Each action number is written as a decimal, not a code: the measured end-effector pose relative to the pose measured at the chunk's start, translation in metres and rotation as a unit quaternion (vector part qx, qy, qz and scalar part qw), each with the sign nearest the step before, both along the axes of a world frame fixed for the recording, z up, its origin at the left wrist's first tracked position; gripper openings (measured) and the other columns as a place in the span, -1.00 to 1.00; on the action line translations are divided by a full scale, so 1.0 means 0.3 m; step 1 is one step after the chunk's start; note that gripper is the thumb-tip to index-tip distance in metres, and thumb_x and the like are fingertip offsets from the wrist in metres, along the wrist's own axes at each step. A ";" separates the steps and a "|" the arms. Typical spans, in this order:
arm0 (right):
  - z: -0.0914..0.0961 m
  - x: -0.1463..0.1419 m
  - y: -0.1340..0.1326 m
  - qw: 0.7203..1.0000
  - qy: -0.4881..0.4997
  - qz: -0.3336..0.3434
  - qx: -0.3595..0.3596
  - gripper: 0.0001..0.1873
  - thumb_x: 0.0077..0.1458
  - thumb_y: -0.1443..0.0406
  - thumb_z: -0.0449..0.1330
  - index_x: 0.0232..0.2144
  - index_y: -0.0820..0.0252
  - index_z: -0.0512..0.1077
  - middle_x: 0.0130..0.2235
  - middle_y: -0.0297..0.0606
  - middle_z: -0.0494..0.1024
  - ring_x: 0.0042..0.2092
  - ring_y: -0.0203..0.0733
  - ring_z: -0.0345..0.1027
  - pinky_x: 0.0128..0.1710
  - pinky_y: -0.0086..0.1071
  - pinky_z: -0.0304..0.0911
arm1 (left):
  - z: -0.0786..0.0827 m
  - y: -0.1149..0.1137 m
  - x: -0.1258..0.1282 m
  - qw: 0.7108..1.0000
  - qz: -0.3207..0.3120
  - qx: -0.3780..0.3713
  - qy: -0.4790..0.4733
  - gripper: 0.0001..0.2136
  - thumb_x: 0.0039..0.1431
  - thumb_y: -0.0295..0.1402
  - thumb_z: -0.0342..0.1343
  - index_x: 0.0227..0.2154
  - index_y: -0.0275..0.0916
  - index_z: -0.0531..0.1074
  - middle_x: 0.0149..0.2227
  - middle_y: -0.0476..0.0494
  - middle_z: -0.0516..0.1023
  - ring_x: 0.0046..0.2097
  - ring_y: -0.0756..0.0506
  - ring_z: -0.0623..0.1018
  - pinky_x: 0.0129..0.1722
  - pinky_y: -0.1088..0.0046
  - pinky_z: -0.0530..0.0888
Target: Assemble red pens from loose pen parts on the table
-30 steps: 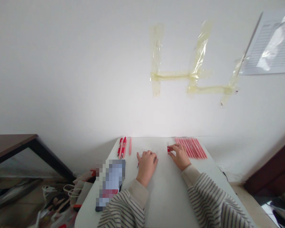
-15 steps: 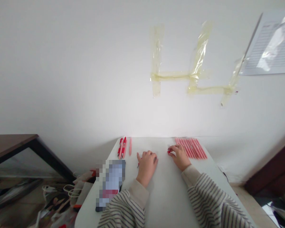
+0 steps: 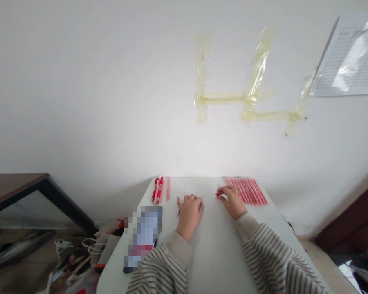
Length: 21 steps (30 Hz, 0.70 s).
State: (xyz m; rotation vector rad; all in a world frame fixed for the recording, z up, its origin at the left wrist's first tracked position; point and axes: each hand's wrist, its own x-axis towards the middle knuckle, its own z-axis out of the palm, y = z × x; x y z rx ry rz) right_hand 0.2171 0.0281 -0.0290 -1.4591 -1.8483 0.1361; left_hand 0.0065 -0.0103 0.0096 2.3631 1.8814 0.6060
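Observation:
My right hand (image 3: 233,201) pinches a small red piece (image 3: 218,194) between thumb and fingertips, just left of a row of pink pens (image 3: 248,191). A clear bit seems to show at its top, but it is too small to name. Lower and to the left, my left hand (image 3: 190,214) rests on the white table (image 3: 217,253) with its fingers curled down and the thumb out to the side. A bit of something red peeks out by that thumb; the rest is hidden under the palm.
Red and pink pens (image 3: 158,191) lie at the table's back left, beside a single pink pen (image 3: 168,189). A phone (image 3: 144,234) with a blurred screen lies at the left edge. The wall (image 3: 110,102) stands directly behind the table. Bags and cables (image 3: 76,257) fill the floor at left.
The red piece in my right fingertips has turned slightly. My left hand stays in place.

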 end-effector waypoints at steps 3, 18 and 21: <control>0.005 0.003 0.001 1.000 0.006 -0.004 0.009 -0.78 0.16 0.29 0.22 -0.12 0.04 0.51 -0.12 -0.19 0.62 0.07 0.05 0.27 0.14 0.02 0.16 | -0.001 0.001 -0.002 1.000 -0.003 -0.004 0.001 -0.90 0.23 -0.27 0.12 -0.24 -0.02 0.53 -0.11 -0.03 0.53 0.04 -0.17 0.41 0.29 -0.30 0.01; 0.015 -0.003 -0.012 1.000 -0.022 0.003 -0.014 -0.84 0.11 0.32 0.26 -0.21 0.03 0.51 -0.11 -0.21 0.60 0.09 0.02 0.31 0.15 0.02 0.16 | 0.004 -0.003 -0.002 1.000 -0.001 0.000 0.005 -0.89 0.23 -0.27 0.11 -0.24 -0.02 0.52 -0.10 -0.03 0.53 0.05 -0.17 0.41 0.30 -0.28 0.01; 0.019 -0.002 -0.010 1.000 -0.006 0.004 -0.002 -0.84 0.13 0.29 0.25 -0.19 0.03 0.51 -0.11 -0.22 0.61 0.10 0.01 0.30 0.16 0.00 0.15 | 0.005 -0.003 -0.002 1.000 0.000 -0.005 0.005 -0.89 0.23 -0.27 0.11 -0.24 -0.01 0.52 -0.09 -0.04 0.53 0.05 -0.17 0.40 0.30 -0.27 0.01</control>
